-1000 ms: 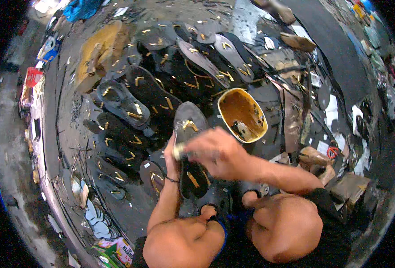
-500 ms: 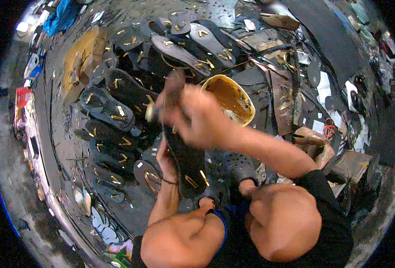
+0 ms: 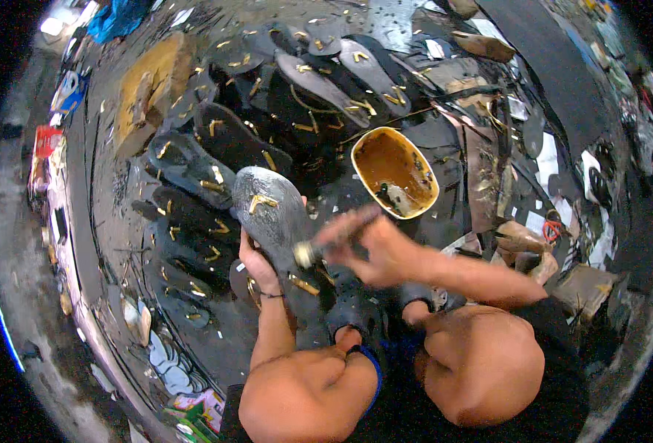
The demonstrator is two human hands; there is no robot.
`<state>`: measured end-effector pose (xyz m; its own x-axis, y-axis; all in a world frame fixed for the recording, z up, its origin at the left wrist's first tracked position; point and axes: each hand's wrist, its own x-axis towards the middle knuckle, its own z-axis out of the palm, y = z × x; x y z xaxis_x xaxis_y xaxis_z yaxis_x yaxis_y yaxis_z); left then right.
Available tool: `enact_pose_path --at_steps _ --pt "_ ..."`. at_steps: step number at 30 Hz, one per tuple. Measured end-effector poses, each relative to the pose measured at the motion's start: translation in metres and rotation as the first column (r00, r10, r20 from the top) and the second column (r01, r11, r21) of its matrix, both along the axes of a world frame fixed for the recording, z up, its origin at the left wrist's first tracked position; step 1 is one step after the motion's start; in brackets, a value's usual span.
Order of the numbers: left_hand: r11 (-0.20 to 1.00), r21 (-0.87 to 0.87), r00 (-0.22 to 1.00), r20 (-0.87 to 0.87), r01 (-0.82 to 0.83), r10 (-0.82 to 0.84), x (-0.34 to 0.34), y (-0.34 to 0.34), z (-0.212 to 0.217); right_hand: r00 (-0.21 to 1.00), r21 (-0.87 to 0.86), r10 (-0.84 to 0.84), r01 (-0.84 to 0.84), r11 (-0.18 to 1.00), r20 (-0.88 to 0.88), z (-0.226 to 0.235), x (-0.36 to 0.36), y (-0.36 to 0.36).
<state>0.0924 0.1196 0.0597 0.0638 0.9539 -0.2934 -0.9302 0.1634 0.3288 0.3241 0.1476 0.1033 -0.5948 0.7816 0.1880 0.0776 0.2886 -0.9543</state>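
Observation:
My left hand [image 3: 262, 267] is closed round the edge of a dark sandal sole [image 3: 273, 214], held up in front of my knees. Its upper part shines wet, and short gold strap ends lie flat on it near both ends. In my right hand [image 3: 385, 255] is a brush [image 3: 306, 255], blurred by motion; its pale bristle end is at the right edge of the sole's lower half. Whether it touches the sole I cannot tell. Beyond the right hand stands a cream-rimmed tub [image 3: 357, 159] with amber, sticky-looking liquid and dark specks inside.
Several dark soles with gold strap ends [image 3: 241, 136] lie in an arc at the left and far side. A wooden block [image 3: 153, 77] stands at far left. Red-handled scissors [image 3: 551, 227], wooden shoe forms [image 3: 522, 238] and scraps litter the right. My knees flank the near side.
The brush has moved from the sole's far end down toward its near end, on the right side. The sole has tilted, so its shiny face shows. The view has shifted slightly.

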Motion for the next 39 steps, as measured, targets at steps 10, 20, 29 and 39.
enact_pose_path --at_steps 10,20,29,39 --pt "0.901 -0.433 0.965 -0.22 0.033 -0.141 -0.017 -0.115 -0.02 0.477 0.488 -0.612 0.37 0.791 0.631 -0.096 0.091 0.065" --pt "0.894 -0.352 0.947 -0.06 0.277 -0.317 -0.022 -0.125 0.011 0.491 -0.157 0.054 0.171 0.973 0.869 -0.014 0.171 -0.014" --pt "0.947 -0.318 0.931 -0.356 -0.035 -0.085 0.015 0.01 0.079 0.826 -0.83 -0.513 0.104 0.549 -0.236 0.077 0.059 0.063" --pt "0.989 -0.149 0.993 -0.11 0.02 -0.037 0.038 0.047 0.068 0.988 0.466 -0.123 0.068 0.882 0.089 0.056 -0.03 0.068"
